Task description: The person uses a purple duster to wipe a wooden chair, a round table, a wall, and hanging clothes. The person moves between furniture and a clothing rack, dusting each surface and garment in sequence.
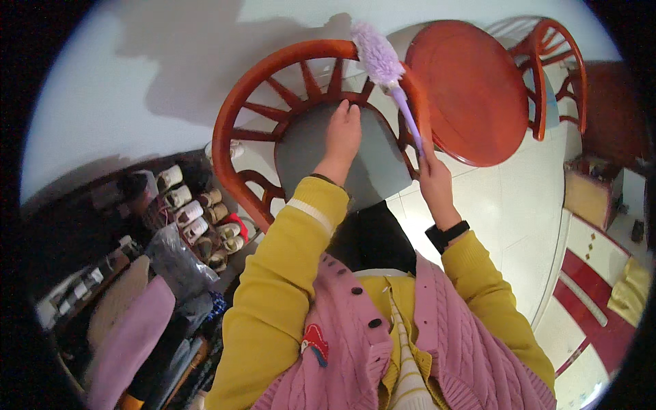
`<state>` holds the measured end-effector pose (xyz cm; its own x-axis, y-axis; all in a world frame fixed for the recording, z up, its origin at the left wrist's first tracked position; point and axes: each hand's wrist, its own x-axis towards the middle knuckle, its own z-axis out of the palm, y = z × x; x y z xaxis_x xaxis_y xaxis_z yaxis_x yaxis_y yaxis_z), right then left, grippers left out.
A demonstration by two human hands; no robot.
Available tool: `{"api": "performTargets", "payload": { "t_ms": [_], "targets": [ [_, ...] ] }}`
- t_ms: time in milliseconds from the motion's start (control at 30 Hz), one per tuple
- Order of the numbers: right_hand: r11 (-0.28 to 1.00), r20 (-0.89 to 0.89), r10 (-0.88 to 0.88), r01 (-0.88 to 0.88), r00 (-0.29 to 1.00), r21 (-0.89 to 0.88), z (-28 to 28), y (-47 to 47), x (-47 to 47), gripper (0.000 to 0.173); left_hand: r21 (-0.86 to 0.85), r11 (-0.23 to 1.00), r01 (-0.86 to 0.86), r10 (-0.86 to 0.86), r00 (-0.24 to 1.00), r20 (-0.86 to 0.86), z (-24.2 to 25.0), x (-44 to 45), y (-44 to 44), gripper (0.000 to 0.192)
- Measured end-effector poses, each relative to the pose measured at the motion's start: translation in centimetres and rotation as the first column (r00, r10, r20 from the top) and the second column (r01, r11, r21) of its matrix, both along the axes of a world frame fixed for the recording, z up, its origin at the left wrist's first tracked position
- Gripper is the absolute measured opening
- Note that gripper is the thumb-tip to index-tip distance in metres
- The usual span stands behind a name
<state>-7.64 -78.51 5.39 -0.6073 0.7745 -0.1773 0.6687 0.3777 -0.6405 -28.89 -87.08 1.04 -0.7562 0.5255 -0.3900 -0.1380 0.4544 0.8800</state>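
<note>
My right hand grips the handle of a lilac fluffy duster, whose head lies at the top rail of a reddish wooden armchair. Above the chair's grey seat is my left hand, with its fingers extended toward the back spindles and nothing in it. Whether that hand touches the chair cannot be told. The duster's handle runs along the chair's right arm rail.
A round reddish wooden table stands right of the chair, with a second wooden chair beyond it. Shoes and a plastic bag lie at the left. A cabinet stands at the right, and a pale wall rises behind.
</note>
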Motion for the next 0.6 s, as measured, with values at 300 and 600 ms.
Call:
{"api": "performTargets", "payload": {
  "t_ms": [300, 600],
  "targets": [
    [1.0, 0.375, -0.025, 0.025, 0.927, 0.006, -0.4, -2.3, 14.4, 0.047, -0.154, 0.853, 0.498, -0.517, 0.77, -0.373, -1.1, 9.7, 6.1, 0.06],
    [0.982, 0.61, 0.048, 0.075, 0.791, -0.175, 0.7, -8.2, 25.1, 0.041, -0.478, 0.265, 0.837, -0.961, 0.268, -0.063, -3.5, 15.0, 2.5, 0.067]
  ]
}}
